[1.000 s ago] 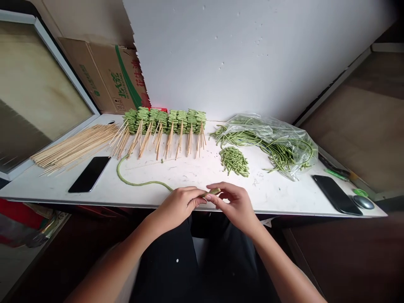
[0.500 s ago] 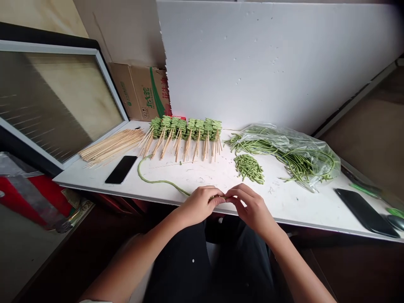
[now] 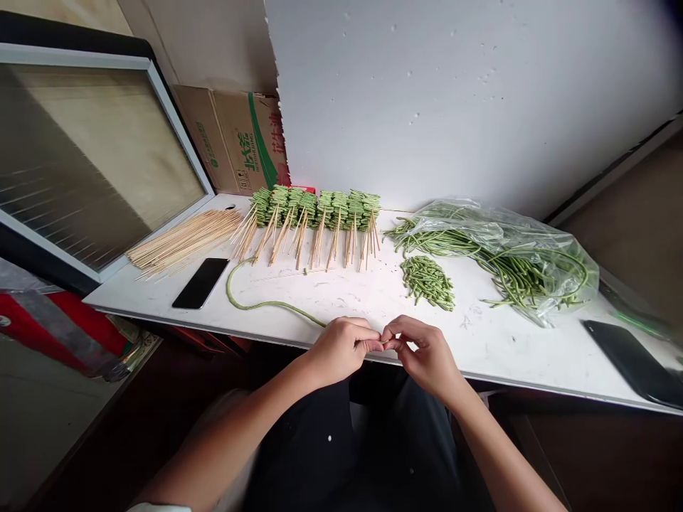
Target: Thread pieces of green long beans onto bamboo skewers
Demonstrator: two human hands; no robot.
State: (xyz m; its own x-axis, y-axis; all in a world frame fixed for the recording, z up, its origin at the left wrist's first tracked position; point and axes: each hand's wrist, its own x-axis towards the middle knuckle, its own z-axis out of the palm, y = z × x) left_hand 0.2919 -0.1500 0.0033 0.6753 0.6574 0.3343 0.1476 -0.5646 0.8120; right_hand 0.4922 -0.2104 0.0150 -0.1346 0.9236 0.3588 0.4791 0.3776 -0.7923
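A long green bean (image 3: 277,304) curves across the white table and runs under my left hand (image 3: 344,348), whose fingers are closed around it. My right hand (image 3: 419,352) meets the left at the table's front edge, thumb and fingers pinched at the bean's end; the fingertips hide most of that end. Just beyond my right hand lies a heap of short-cut bean pieces (image 3: 427,283). Farther back stand stacked skewers of bean pieces (image 3: 320,208), their sticks pointing toward me.
Loose bamboo skewers (image 3: 186,242) lie at the left beside a black phone (image 3: 200,283). A clear plastic bag (image 3: 560,263) of long beans rests at the right, with a dark phone (image 3: 632,359) in front. A cardboard box (image 3: 235,142) and a white panel (image 3: 416,99) stand behind.
The view has shifted slightly. My right fingers have drawn into a tighter pinch against the left fingertips. The bean's far end still lies near the skewers.
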